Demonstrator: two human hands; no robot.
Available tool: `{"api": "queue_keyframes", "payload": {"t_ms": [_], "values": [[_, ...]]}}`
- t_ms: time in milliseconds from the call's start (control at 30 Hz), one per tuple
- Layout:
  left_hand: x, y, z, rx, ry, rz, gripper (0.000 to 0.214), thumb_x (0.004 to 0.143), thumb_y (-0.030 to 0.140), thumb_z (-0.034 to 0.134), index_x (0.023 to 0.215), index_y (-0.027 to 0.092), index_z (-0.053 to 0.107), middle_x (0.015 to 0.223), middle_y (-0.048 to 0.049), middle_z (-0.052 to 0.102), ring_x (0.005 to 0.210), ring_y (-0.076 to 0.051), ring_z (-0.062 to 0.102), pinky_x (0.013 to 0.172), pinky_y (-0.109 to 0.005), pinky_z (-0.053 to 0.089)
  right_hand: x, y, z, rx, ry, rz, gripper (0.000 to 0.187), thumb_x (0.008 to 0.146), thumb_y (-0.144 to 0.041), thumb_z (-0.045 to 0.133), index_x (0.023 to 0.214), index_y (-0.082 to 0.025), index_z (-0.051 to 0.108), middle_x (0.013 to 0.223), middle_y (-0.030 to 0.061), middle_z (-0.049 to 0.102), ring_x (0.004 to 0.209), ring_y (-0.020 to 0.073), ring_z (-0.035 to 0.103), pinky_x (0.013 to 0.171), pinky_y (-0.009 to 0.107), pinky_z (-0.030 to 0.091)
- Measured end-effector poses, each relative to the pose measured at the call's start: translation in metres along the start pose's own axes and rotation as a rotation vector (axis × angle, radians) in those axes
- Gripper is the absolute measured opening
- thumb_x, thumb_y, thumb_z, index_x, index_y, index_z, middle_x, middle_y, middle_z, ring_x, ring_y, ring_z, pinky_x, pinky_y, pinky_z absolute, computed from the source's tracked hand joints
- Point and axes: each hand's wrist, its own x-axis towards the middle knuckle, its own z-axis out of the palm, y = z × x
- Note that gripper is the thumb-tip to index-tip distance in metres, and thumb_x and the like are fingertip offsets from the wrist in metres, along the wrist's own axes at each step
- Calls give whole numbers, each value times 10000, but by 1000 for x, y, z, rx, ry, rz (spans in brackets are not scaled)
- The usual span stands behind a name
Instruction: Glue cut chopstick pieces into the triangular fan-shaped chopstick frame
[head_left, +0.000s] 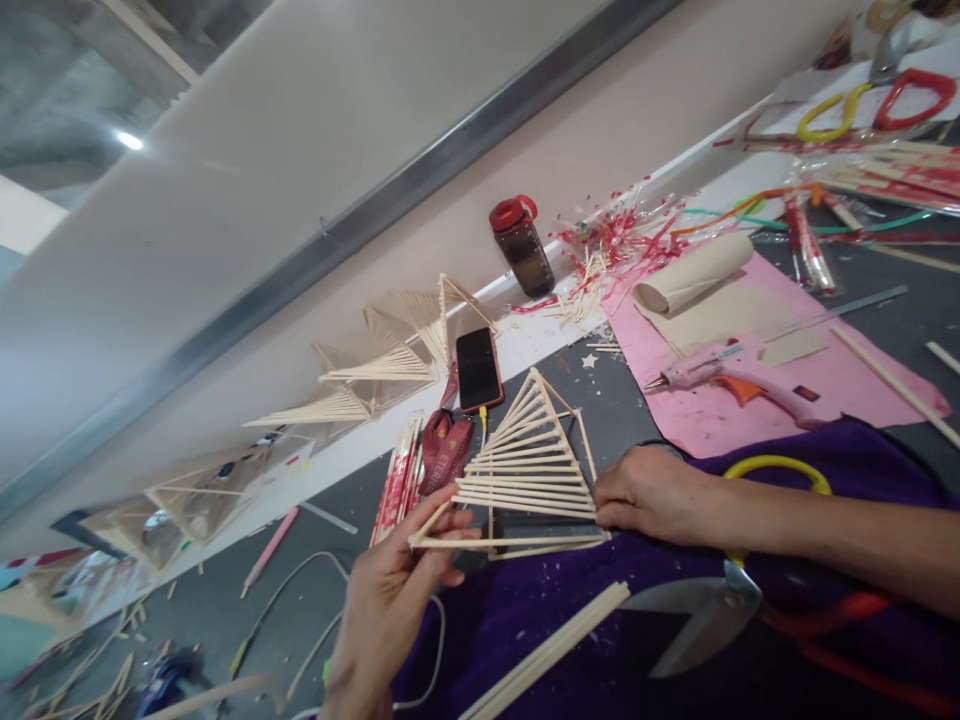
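A fan-shaped frame of thin wooden sticks [529, 460] stands between my two hands on the dark table. My left hand [397, 590] pinches its lower left corner, fingers closed on the bottom sticks. My right hand [652, 495] is closed against the frame's right corner, holding it there. Purple cloth [540, 610] lies under the frame and my right forearm. A loose bundle of long sticks [547, 655] rests on the cloth just below.
A pink glue gun [739, 380] lies on a pink mat [847, 385] with a paper roll [694, 272]. A phone [478, 368], a red-lidded bottle [521, 245], finished stick frames [382, 370] and scissors [705, 605] are around. Stick packets [401, 480] lie left of the frame.
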Motion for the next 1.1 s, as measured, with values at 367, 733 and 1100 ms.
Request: {"api": "queue_keyframes", "payload": {"t_ms": [367, 733, 1100], "values": [[0, 5, 5, -20, 76, 3, 486, 760, 402, 671, 1203, 213, 608, 975, -65, 735, 847, -250, 703, 558, -260, 581, 2, 0, -2, -4, 6, 14, 208, 831, -262, 547, 738, -186, 716, 698, 26, 707, 612, 127, 598, 521, 216, 279], [5, -15, -8, 54, 13, 73, 481, 793, 392, 645, 1242, 233, 577, 1026, -62, 729, 890, -252, 690, 574, -260, 595, 2, -1, -3, 2, 29, 16, 178, 818, -249, 571, 739, -198, 722, 689, 11, 698, 609, 119, 580, 524, 213, 271], [7, -16, -7, 67, 12, 72, 513, 787, 403, 649, 1262, 228, 562, 1034, -66, 728, 919, -269, 686, 571, -273, 602, 1, -5, -7, 18, 15, 50, 176, 819, -237, 570, 745, -205, 726, 708, 8, 703, 625, 118, 584, 544, 207, 288]]}}
